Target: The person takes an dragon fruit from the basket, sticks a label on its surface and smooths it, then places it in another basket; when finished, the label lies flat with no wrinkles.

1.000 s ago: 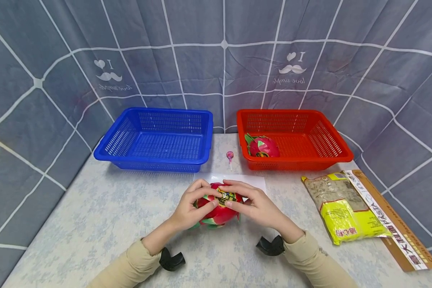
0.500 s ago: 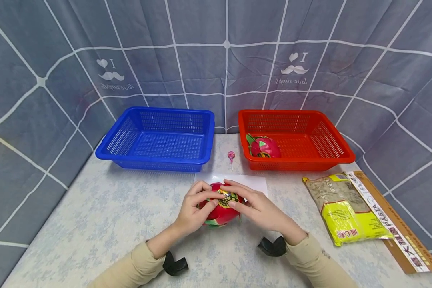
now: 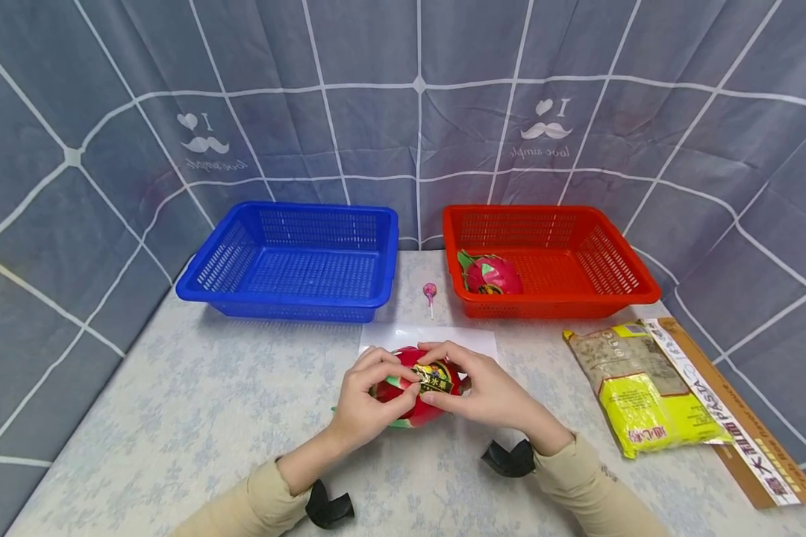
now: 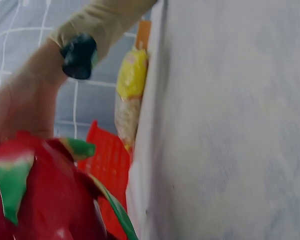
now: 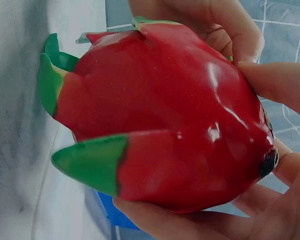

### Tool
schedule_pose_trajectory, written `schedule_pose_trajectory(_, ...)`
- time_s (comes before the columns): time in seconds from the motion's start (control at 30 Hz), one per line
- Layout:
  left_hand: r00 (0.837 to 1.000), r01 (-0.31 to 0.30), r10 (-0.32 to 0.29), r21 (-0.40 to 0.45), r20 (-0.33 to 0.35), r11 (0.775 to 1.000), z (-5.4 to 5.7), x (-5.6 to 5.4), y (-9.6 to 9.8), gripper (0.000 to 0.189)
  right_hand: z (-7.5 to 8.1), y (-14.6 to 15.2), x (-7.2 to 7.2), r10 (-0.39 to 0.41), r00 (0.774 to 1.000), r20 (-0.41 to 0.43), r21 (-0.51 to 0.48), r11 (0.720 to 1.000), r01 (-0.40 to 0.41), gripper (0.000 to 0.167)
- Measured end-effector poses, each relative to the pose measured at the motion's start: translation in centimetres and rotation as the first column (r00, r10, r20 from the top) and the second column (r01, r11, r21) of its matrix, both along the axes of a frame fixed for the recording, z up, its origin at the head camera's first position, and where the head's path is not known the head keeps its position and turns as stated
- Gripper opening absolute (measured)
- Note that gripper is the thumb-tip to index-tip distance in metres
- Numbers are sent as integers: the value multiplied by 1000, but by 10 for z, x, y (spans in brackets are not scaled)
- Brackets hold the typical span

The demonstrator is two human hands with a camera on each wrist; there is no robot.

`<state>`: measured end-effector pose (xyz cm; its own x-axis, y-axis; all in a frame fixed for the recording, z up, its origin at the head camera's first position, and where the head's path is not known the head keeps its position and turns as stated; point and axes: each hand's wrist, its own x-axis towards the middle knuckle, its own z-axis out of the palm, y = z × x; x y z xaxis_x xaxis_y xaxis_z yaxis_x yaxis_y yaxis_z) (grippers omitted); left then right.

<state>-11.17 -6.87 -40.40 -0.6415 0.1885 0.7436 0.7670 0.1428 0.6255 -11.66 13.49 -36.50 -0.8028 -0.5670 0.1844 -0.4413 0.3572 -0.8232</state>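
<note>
A glossy red dragon fruit [image 3: 413, 412] with green-tipped scales is held between both hands, just in front of a white sheet in the head view. A black and gold label [image 3: 436, 378] sits on its upper side. My left hand [image 3: 366, 399] grips the fruit's left side, its thumb and forefinger meeting at the label's left edge. The right hand [image 3: 483, 388] holds the other side, thumb and fingers around the label. Up close in the right wrist view, the fruit [image 5: 165, 100] hides part of both hands. The left wrist view shows the fruit [image 4: 50, 190] blurred.
A blue basket [image 3: 285, 302] stands at back left. The red basket [image 3: 551, 306] at back right contains another dragon fruit [image 3: 495, 274]. Between them lies a lollipop [image 3: 430, 291], behind the white sheet [image 3: 443, 335]. A yellow pasta bag [image 3: 645, 403] overlaps a brown package [image 3: 766, 462] at right.
The dragon fruit has turned a little, so its label sits further right and shows more. The left fingertips have come off the label's middle to its left edge. Both hands stay on the fruit.
</note>
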Motion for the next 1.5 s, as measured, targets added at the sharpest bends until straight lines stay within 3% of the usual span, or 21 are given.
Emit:
schedule_pose_trajectory(0.17, 997, -45, 45, 5, 67, 999, 2, 6, 5, 21, 3, -1, 4, -28, 999, 31, 8, 1000, 28, 34)
schedule_pose_trajectory(0.27, 995, -43, 41, 15, 86, 999, 3, 7, 7, 26, 4, 0, 5, -14, 999, 43, -3, 1000, 14, 34)
schedule_pose_trajectory(0.43, 990, 45, -49, 34, 134, 998, 6, 6, 3, 27, 10, 6, 7, 7, 998, 56, -6, 1000, -7, 34)
schedule_pose_trajectory(0.63, 976, 135, -140, 41, 169, 990, 15, -6, -11, 22, 30, 31, 3, -16, 996, 90, 26, 1000, 13, 35)
schedule_pose_trajectory(0.8, 962, 70, -114, 179, 246, 981, 22, -27, -17, 16, 55, 72, -8, -37, 999, 13, -135, 990, 38, 36)
schedule_pose_trajectory(0.9, 942, 18, -101, 253, 321, 967, 30, -41, -12, 16, 74, 97, -20, -120, 991, -55, -297, 950, 98, 37)
schedule_pose_trajectory(1.0, 910, 26, -142, 289, 390, 957, 37, -54, -1, 18, 86, 116, -39, -290, 955, -68, -421, 876, 236, 40)
schedule_pose_trajectory(1.07, 879, 49, -177, 286, 443, 957, 38, -63, 9, 20, 88, 126, -56, -445, 892, -79, -431, 822, 372, 40)
schedule_pose_trajectory(1.13, 846, 67, -191, 255, 497, 964, 36, -72, 20, 21, 83, 134, -76, -579, 811, -85, -411, 761, 501, 40)
schedule_pose_trajectory(1.23, 802, 76, -174, 192, 571, 978, 29, -86, 39, 22, 67, 144, -105, -706, 699, -118, -327, 692, 644, 42)
schedule_pose_trajectory(1.27, 789, 71, -158, 166, 594, 983, 27, -91, 45, 23, 60, 147, -114, -727, 675, -124, -298, 676, 674, 43)
schedule_pose_trajectory(1.37, 749, 59, -111, 100, 653, 993, 18, -104, 61, 25, 38, 154, -134, -756, 637, -150, -173, 655, 736, 47)
schedule_pose_trajectory(1.5, 700, 47, -88, 78, 709, 996, 10, -117, 76, 28, 16, 160, -148, -743, 644, -183, -16, 657, 754, 48)
